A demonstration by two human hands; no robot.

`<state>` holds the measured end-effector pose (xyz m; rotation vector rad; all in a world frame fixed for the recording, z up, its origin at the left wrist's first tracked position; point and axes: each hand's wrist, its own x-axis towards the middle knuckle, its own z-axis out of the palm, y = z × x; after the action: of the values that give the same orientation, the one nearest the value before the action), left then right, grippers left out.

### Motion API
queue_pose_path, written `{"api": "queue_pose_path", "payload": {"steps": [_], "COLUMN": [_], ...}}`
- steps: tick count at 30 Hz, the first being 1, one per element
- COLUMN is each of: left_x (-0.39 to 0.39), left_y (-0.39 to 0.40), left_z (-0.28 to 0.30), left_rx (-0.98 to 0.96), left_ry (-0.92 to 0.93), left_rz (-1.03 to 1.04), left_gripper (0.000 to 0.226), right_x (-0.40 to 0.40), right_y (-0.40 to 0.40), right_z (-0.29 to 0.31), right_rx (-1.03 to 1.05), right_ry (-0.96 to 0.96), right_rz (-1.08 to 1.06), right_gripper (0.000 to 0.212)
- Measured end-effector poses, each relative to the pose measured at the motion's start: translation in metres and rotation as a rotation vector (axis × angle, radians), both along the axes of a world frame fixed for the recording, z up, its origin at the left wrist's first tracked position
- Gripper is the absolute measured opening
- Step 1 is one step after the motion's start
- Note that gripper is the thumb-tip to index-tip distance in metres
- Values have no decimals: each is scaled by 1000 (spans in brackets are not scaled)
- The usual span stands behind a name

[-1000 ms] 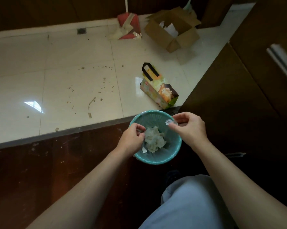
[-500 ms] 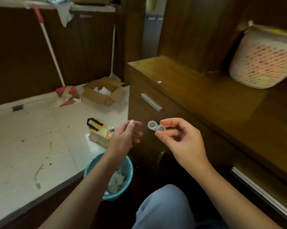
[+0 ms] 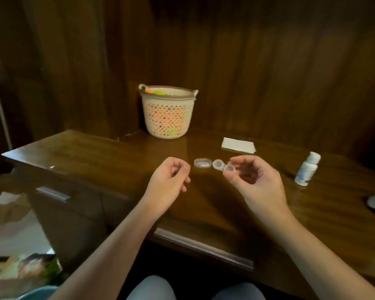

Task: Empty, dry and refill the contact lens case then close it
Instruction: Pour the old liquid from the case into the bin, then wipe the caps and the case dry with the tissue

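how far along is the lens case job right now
Looks emptied: both wells of the lens case are uncapped, and a loose cap lies on the desk. In hand: the right hand pinches the case; the left hand holds nothing. Left: drying with the tissue, refilling from the bottle, capping.

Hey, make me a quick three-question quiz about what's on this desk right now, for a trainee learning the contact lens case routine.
1. True or false: the right hand pinches the contact lens case above the desk.
2. Which lies nearest the basket: A) the white bottle, B) the folded tissue, C) the drawer handle?
3. Fill in: the left hand holds ____.

Key:
1. True; its wells are uncapped, and a loose lid lies on the desk beside it.
2. B.
3. Nothing; its fingers are loosely curled.
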<state>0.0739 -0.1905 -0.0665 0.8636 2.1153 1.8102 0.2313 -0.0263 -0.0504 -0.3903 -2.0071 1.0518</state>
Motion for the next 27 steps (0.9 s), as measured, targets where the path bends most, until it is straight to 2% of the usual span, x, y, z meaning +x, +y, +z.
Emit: {"api": "queue_pose_path", "payload": {"steps": [3, 6, 8, 11, 14, 21, 27], "left_x": [8, 10, 8, -2, -14, -21, -25], "left_y": [55, 104, 131, 161, 174, 175, 176], "left_z": [-4, -11, -15, -21, -28, -41, -45], "left_rx": [-65, -187, -279, -429, -489, -450, -450], "left_ry": [57, 174, 312, 629, 781, 864, 843], "left_rz": [-103, -177, -192, -112, -111, -107, -126], "left_gripper": [4, 13, 21, 30, 38, 35, 31], "right_x": [23, 32, 31, 20, 7, -3, -4], "right_y": [46, 83, 100, 117, 127, 136, 139], "right_z": [-8, -21, -28, -34, -35, -46, -50], "right_rx": [31, 26, -10, -37, 18, 134, 149], "right_ry": [-96, -269, -355, -454, -529, -576, -576], "right_rz": [-147, -231, -253, -258, -267, -349, -328], "right_gripper": [26, 25, 25, 24, 23, 23, 22]}}
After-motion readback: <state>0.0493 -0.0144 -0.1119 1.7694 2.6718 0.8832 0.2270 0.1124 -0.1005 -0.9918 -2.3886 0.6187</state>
